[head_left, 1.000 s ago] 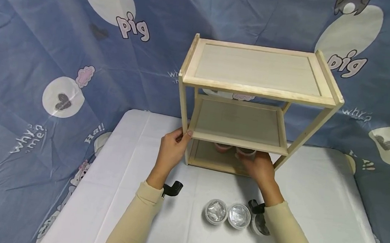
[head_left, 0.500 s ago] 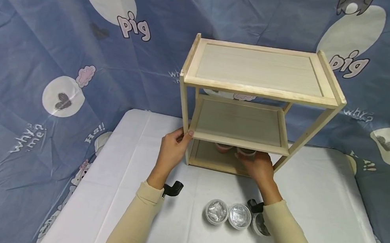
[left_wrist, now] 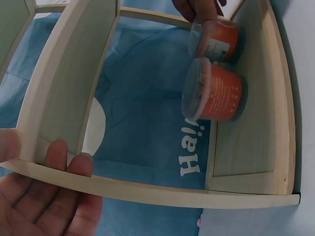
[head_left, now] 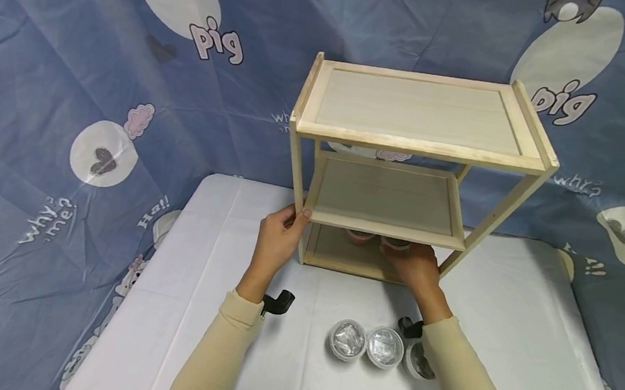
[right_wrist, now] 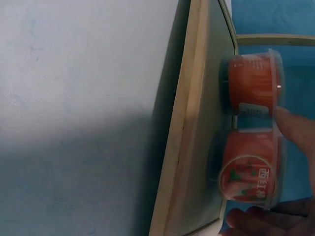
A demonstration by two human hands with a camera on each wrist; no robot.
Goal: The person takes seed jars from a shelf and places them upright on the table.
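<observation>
On the bottom shelf of the wooden rack (head_left: 407, 160) stand two small orange tubs with clear lids, side by side and touching. The right hand (head_left: 416, 266) reaches in under the middle shelf and holds the right orange tub (right_wrist: 250, 169), with fingers (right_wrist: 295, 130) on its lid side and the thumb low by its base. The left orange tub (left_wrist: 214, 91) stands free right next to it, and no hand touches it. The left hand (head_left: 276, 239) grips the front left post of the rack, thumb and fingers bent round the wood, and keeps the rack steady.

So two tubs are in the rack, though the second one is not let go yet. The middle shelf and the top shelf hold nothing.

Nearer to the person, on the white table (head_left: 211, 286), more tubs wait in a row. Two silver-topped tubs (head_left: 367, 343) sit close together, and a third tub (head_left: 416, 360) peeks out from under the right sleeve. It looks as if these three are yet to go in, so the job seems less than half done.

A small black clip thing (head_left: 277, 301) lies by the left sleeve, and one more sits by the right wrist. Behind the table hangs a blue cloth (head_left: 99, 103) with "pig" written on it
</observation>
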